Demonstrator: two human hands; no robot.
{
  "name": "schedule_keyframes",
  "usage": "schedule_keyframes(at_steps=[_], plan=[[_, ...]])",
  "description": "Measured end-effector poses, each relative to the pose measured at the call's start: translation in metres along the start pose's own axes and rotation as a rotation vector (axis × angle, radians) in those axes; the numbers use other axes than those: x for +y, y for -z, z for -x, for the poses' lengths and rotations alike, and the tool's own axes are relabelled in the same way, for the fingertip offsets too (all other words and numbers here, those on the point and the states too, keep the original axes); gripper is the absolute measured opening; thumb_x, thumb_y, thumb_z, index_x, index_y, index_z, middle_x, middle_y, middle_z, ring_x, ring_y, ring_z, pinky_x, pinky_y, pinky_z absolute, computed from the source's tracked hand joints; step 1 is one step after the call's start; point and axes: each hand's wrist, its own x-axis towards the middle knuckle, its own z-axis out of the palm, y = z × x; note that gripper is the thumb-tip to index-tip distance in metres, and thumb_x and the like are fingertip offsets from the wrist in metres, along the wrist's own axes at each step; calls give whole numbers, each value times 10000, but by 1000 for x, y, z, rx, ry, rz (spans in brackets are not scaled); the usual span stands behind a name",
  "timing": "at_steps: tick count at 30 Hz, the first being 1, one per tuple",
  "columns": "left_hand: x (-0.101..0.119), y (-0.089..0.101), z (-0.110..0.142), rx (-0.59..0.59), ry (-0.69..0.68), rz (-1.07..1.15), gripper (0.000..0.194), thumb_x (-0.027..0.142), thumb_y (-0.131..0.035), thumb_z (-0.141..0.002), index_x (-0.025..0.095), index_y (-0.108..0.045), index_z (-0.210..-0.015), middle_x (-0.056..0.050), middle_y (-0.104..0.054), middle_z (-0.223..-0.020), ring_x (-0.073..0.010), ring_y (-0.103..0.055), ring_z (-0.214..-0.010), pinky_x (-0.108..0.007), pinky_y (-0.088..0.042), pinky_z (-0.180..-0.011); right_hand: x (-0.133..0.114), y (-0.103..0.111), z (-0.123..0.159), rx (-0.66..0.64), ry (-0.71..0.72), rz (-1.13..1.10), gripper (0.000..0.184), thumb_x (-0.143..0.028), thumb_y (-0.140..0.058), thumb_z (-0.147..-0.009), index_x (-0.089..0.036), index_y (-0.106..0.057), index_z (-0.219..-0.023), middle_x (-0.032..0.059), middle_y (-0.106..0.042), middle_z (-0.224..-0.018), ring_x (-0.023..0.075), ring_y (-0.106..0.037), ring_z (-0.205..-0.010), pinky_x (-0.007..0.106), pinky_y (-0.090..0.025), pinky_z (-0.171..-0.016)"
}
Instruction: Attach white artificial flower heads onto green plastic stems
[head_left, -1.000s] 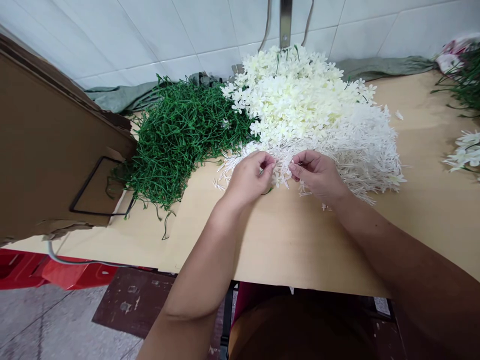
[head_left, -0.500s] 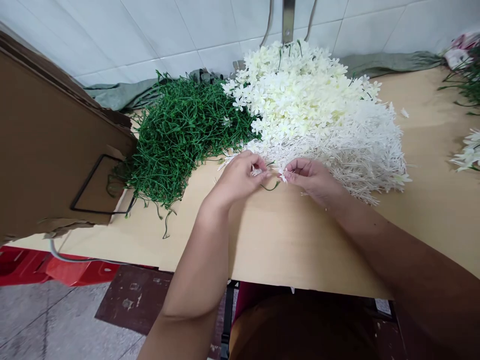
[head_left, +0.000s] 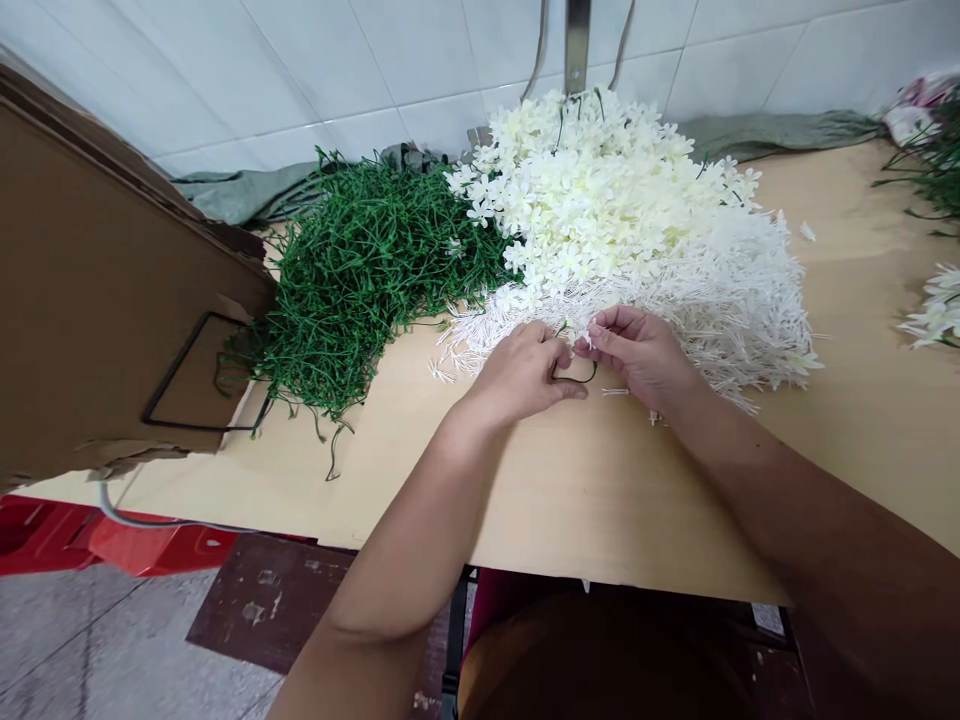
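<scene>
My left hand [head_left: 525, 372] and my right hand [head_left: 641, 355] meet at the near edge of a big heap of white artificial flowers [head_left: 600, 190] and white plastic stamen pieces [head_left: 739, 300]. Both hands are closed in a pinch. Between them curves a thin green stem [head_left: 576, 378], held by my left fingers. My right fingertips pinch a small white flower piece at the stem's upper end. A pile of green plastic stems [head_left: 352, 265] lies to the left on the wooden table [head_left: 585, 490].
A brown cardboard box [head_left: 97, 300] stands at the left edge of the table. A grey-green cloth [head_left: 247, 190] lies along the white tiled wall. More flowers [head_left: 934, 305] and green sprigs [head_left: 930, 165] sit at the far right. Red crates [head_left: 112, 545] are on the floor.
Both hands have shifted a little to the right and closer together. The green stem now bends in a loop between the fingers, with the white piece brought onto its end.
</scene>
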Motion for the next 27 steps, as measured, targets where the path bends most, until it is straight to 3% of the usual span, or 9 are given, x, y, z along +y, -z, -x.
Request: schedule_keyframes(at_steps=[3,5,8,13,17,20,23,27], plan=[[7,-4,-1,30,-12,-64,279,405,-690,-723,169,-655,-867,-89,-541,-981,-248,-512,-1001,-359,-447,-816,-1,1,0,15,14,-23,438,-452,-887,-407,-193,-610,-627,-54,-588,-585,90,-580,-572,281,-531,-663],[11,-8,-3,31,-33,-123,174,313,-585,-811,163,-661,-856,-97,-556,-955,-240,-526,-978,-360,-444,-815,-2,2,0,24,24,-35,424,-439,-888,-416,-194,-614,-627,-53,-588,-591,89,-574,-573,278,-532,-656],[13,-11,-4,26,-56,-175,209,242,-468,-865,156,-659,-871,-102,-586,-933,-230,-550,-945,-362,-443,-823,-3,3,0,38,23,-66,410,-412,-895,-412,-193,-619,-622,-54,-593,-606,82,-576,-578,277,-540,-675],[17,-12,-6,-30,4,-176,307,409,-552,-834,132,-627,-944,-111,-616,-989,-245,-578,-942,-366,-455,-810,-5,2,-1,47,2,-102,405,-383,-907,-393,-190,-627,-613,-55,-593,-585,72,-587,-588,231,-534,-654],[20,-14,-9,-21,-6,-202,226,287,-493,-870,133,-645,-933,-112,-651,-957,-249,-594,-930,-363,-439,-785,-5,4,0,40,12,-93,400,-398,-901,-404,-193,-629,-614,-48,-607,-588,68,-575,-568,219,-521,-607],[11,-10,-8,-11,0,-76,236,320,-496,-872,166,-659,-802,-76,-665,-847,-206,-600,-830,-325,-424,-738,-5,5,-1,38,-3,-98,394,-382,-903,-408,-196,-629,-621,-49,-604,-598,79,-593,-601,230,-531,-620],[-11,0,-4,114,64,164,312,377,-450,-896,188,-655,-757,-42,-661,-783,-166,-585,-756,-291,-416,-707,-5,6,-2,49,-20,-109,393,-352,-909,-407,-190,-626,-627,-51,-587,-609,82,-599,-632,265,-555,-706],[-38,13,-2,523,97,353,345,423,-431,-901,187,-671,-825,-41,-646,-808,-161,-576,-818,-283,-424,-768,-4,4,-2,41,-8,-69,411,-387,-904,-407,-187,-617,-625,-53,-567,-626,88,-593,-645,349,-561,-838]])
